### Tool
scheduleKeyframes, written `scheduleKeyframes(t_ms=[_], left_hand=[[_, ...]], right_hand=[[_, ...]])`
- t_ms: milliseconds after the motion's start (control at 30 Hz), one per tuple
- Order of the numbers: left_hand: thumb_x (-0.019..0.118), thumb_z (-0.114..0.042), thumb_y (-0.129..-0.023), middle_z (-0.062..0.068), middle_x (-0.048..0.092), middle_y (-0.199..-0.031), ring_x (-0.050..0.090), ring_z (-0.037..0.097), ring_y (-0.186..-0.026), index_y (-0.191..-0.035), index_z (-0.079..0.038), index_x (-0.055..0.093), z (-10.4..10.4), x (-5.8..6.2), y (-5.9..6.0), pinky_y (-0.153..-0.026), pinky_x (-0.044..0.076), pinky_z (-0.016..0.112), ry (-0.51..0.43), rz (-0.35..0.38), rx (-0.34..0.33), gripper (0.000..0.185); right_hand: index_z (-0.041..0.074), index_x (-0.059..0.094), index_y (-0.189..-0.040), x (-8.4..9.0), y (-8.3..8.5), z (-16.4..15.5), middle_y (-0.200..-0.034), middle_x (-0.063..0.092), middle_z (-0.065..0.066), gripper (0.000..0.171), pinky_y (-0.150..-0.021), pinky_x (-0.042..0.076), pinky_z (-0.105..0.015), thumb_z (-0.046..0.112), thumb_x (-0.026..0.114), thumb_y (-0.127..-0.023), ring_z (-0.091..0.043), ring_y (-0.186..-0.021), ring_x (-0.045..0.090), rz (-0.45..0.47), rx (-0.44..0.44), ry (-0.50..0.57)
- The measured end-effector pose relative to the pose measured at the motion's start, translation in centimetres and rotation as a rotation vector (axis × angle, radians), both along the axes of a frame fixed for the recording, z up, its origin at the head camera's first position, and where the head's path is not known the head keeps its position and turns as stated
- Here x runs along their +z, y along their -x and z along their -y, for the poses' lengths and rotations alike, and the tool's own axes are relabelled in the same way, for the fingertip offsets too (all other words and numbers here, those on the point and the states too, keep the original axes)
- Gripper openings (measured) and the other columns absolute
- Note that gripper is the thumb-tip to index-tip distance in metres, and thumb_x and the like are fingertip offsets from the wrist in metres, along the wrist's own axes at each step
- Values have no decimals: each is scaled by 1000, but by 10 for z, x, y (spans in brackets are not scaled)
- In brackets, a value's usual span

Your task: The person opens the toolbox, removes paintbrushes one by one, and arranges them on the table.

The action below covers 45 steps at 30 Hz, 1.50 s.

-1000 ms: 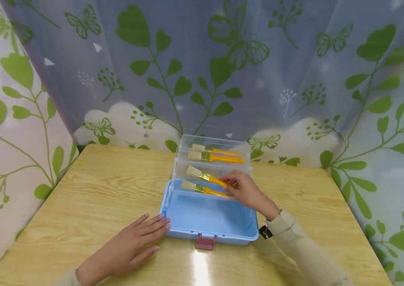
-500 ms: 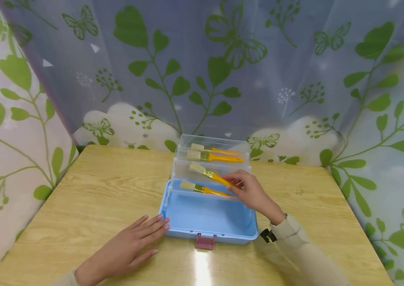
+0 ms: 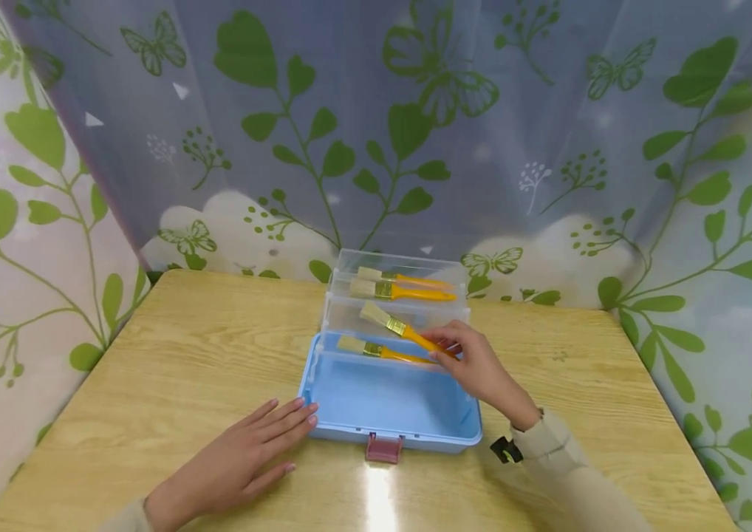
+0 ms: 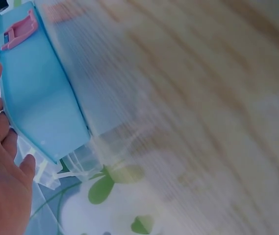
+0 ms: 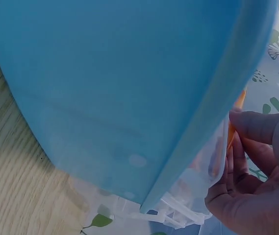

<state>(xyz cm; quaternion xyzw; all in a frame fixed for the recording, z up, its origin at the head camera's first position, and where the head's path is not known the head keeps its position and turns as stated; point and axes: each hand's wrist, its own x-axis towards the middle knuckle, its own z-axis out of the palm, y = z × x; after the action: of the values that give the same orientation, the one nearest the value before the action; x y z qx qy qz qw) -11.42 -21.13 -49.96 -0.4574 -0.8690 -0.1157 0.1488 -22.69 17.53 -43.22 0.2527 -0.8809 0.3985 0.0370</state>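
Note:
A paintbrush [image 3: 409, 333] with an orange handle and pale bristles is pinched by its handle end in my right hand [image 3: 476, 366]. It slants above the lower clear tray, bristles up and to the left. Below it a second paintbrush [image 3: 383, 351] lies in that tray. Two more, an upper paintbrush [image 3: 409, 290] and one behind it, lie in the top tray. All belong to a light blue toolbox [image 3: 389, 403] with raised clear trays [image 3: 349, 318]. My left hand [image 3: 236, 458] lies flat, fingertips at the box's front left corner. In the right wrist view the box wall hides most of the brush.
The toolbox stands on a wooden table [image 3: 203, 347], its pink latch [image 3: 383, 448] hanging at the front. A patterned curtain [image 3: 363, 148] rises behind the table and along both sides. A black band [image 3: 506, 450] hangs at the right sleeve.
The right hand has drawn the pinched paintbrush slightly right, and its bristle end has tilted up, away from the brush below. The left hand has stayed at the box corner.

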Motion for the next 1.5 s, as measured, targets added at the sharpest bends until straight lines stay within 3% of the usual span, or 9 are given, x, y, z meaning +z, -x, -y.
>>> scheduleKeyframes(t_ms=[167, 333, 800, 1067, 1300, 1500], left_hand=[[52, -33, -106, 8, 38, -163, 40, 29, -147, -157, -7, 39, 1, -3, 1, -128, 11, 33, -37, -30, -31, 58], [53, -31, -106, 8, 37, -164, 39, 29, -149, -158, -7, 37, 0, -6, 4, -129, 10, 34, -61, -24, -36, 60], [54, -31, -106, 7, 37, -164, 38, 28, -149, -159, -8, 36, 1, -5, 6, -129, 10, 33, -61, -26, -36, 60], [55, -30, -105, 9, 40, -162, 41, 29, -147, -157, -7, 39, 1, -4, 6, -129, 9, 33, -61, -29, -57, 59], [51, -31, -107, 9, 40, -162, 40, 29, -148, -157, -7, 38, -2, -2, 7, -129, 11, 34, -67, -32, -49, 57], [55, -30, -106, 9, 41, -162, 42, 29, -147, -156, -6, 41, -1, -1, 5, -129, 9, 33, -65, -31, -48, 57]], right_hand=[[7, 74, -123, -1, -4, 0, -100, 66, -3, 31, -79, 57, -31, 2, 73, -92, -16, -88, 62, 14, -17, -2], [5, 74, -122, 3, -7, -2, -99, 66, -4, 31, -77, 58, -31, 1, 73, -91, -18, -88, 63, -43, -26, 18], [8, 75, -121, 4, -15, -13, -99, 68, -4, 33, -75, 59, -30, 0, 76, -89, -19, -90, 67, -118, -58, 60], [8, 74, -122, 0, -20, -22, -99, 68, -4, 33, -75, 59, -28, 1, 75, -90, -19, -89, 66, -107, -85, 67], [5, 74, -121, -1, -24, -32, -101, 69, -7, 31, -75, 59, -26, 0, 75, -90, -23, -90, 67, -100, -175, 63], [2, 75, -119, -4, -31, -38, -99, 69, -11, 30, -74, 58, -23, -5, 74, -89, -27, -88, 68, -59, -269, 84]])
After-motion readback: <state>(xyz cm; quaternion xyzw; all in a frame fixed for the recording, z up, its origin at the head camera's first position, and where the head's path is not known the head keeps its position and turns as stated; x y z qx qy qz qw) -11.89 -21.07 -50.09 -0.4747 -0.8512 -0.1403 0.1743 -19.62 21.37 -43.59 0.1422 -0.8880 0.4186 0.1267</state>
